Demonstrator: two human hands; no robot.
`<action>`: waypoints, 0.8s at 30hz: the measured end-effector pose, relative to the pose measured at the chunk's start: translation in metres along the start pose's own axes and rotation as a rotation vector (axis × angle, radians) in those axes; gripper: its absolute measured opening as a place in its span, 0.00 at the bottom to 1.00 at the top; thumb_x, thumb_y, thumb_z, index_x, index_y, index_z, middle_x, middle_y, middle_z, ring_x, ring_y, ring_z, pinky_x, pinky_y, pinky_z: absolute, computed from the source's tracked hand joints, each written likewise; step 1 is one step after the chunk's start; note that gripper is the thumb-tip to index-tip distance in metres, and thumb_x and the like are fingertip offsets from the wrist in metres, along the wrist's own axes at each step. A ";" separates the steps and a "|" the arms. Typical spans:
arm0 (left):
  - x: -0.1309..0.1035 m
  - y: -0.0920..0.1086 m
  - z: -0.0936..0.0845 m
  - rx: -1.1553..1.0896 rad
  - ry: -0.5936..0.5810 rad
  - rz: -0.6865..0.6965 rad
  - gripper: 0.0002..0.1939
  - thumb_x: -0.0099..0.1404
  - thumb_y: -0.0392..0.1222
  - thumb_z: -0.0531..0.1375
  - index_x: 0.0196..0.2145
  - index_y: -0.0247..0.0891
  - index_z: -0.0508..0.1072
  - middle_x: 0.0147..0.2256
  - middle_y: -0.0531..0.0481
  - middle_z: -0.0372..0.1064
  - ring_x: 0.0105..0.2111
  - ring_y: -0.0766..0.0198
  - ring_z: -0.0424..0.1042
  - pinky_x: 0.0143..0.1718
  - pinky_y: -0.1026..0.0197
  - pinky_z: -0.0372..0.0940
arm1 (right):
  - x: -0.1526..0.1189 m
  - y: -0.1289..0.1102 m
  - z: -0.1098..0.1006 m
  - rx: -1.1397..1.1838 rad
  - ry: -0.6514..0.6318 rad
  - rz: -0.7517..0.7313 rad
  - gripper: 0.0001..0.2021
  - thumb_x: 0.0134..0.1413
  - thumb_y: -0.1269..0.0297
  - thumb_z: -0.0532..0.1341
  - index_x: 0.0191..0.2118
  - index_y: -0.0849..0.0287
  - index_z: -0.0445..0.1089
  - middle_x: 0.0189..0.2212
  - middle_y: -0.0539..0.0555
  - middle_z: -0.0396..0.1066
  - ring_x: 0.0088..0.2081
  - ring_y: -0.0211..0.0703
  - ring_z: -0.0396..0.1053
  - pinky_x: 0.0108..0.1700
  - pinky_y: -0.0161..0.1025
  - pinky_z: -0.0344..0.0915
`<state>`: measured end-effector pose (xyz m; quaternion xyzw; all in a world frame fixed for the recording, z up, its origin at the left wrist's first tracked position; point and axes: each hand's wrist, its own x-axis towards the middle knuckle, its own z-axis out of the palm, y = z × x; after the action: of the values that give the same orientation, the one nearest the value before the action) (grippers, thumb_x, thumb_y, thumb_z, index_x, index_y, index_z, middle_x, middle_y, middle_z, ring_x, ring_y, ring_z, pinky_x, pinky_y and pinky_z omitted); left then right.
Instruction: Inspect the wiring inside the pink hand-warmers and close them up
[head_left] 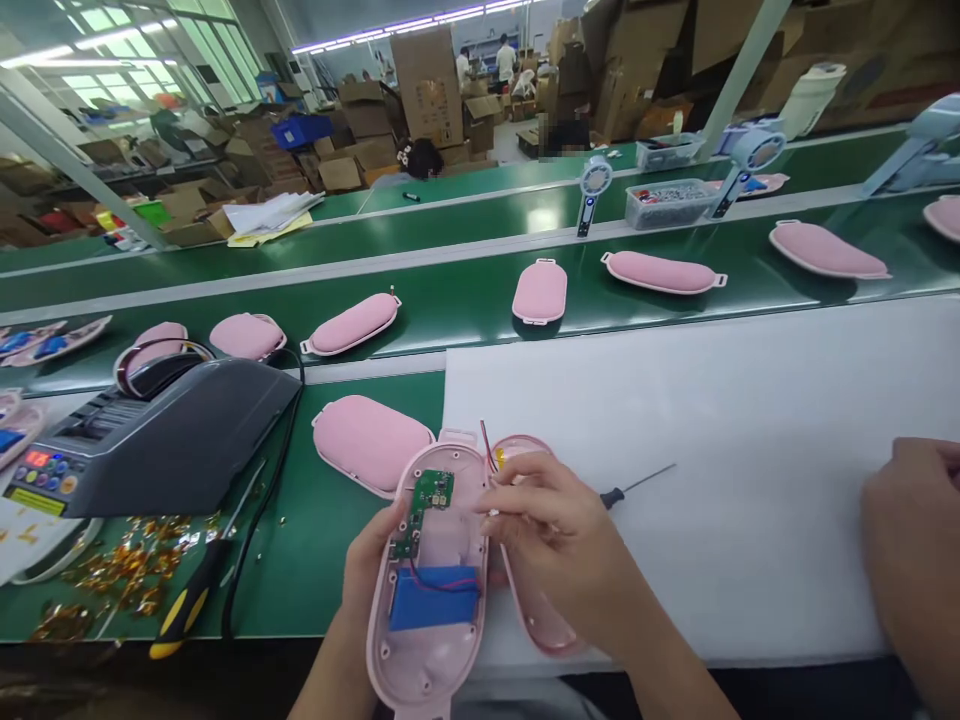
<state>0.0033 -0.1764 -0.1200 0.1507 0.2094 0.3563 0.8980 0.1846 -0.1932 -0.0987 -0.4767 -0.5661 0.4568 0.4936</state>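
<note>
My left hand (369, 560) grips a pink plastic shell half (435, 660) by its left side, its open inside facing up. Within it are a green circuit board (435, 487), a blue battery pack (433, 598) and thin red and black wires. My right hand (551, 530) is closed in a pinch at the shell's right rim; whatever lies between its fingertips is too small to make out. Partly beneath that hand lies a second pink shell half (551, 635), with thin wires (486, 440) sticking up near its top. A closed pink case (371, 440) rests behind the left hand.
A grey tape dispenser (187, 430) stands left, near amber tape scraps (135, 560) and a yellow-black screwdriver (191, 600). A thin screwdriver (637, 485) lies on the white sheet (750, 420). Pink cases line the green belt (465, 300). Another person's hand (911, 540) is at right.
</note>
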 end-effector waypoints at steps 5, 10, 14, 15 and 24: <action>-0.004 -0.002 0.009 0.058 0.180 0.060 0.16 0.64 0.43 0.56 0.41 0.30 0.79 0.35 0.41 0.79 0.45 0.46 0.74 0.52 0.47 0.63 | 0.010 -0.003 0.013 0.054 -0.144 0.358 0.07 0.53 0.65 0.60 0.38 0.54 0.72 0.23 0.46 0.70 0.22 0.35 0.66 0.26 0.32 0.65; -0.005 -0.006 0.014 0.021 0.195 0.027 0.14 0.62 0.44 0.59 0.36 0.30 0.80 0.32 0.41 0.79 0.42 0.47 0.76 0.52 0.48 0.62 | 0.011 -0.005 0.019 -0.152 -0.105 0.271 0.07 0.54 0.65 0.58 0.28 0.57 0.71 0.21 0.48 0.69 0.23 0.36 0.66 0.26 0.33 0.62; -0.005 -0.006 0.015 -0.003 0.174 0.031 0.13 0.61 0.44 0.61 0.36 0.31 0.80 0.31 0.42 0.79 0.41 0.49 0.76 0.52 0.50 0.62 | 0.009 -0.006 0.019 -0.365 -0.097 0.114 0.11 0.58 0.64 0.53 0.34 0.56 0.74 0.22 0.50 0.71 0.24 0.38 0.67 0.28 0.35 0.61; -0.005 -0.006 0.014 -0.009 0.182 0.028 0.13 0.61 0.43 0.60 0.35 0.31 0.80 0.31 0.43 0.79 0.40 0.49 0.77 0.52 0.50 0.63 | 0.009 -0.006 0.019 -0.362 -0.097 0.120 0.12 0.59 0.64 0.53 0.35 0.57 0.74 0.22 0.50 0.71 0.24 0.39 0.67 0.28 0.35 0.62; 0.000 -0.008 -0.003 0.051 0.241 -0.027 0.24 0.56 0.51 0.62 0.44 0.29 0.77 0.35 0.37 0.79 0.31 0.50 0.77 0.32 0.55 0.67 | 0.018 0.007 -0.005 0.108 0.048 0.407 0.17 0.50 0.50 0.63 0.41 0.57 0.73 0.27 0.50 0.72 0.18 0.30 0.59 0.19 0.31 0.57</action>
<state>0.0067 -0.1813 -0.1264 0.1270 0.3269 0.3543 0.8669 0.1889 -0.1741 -0.1025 -0.5649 -0.4209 0.5653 0.4291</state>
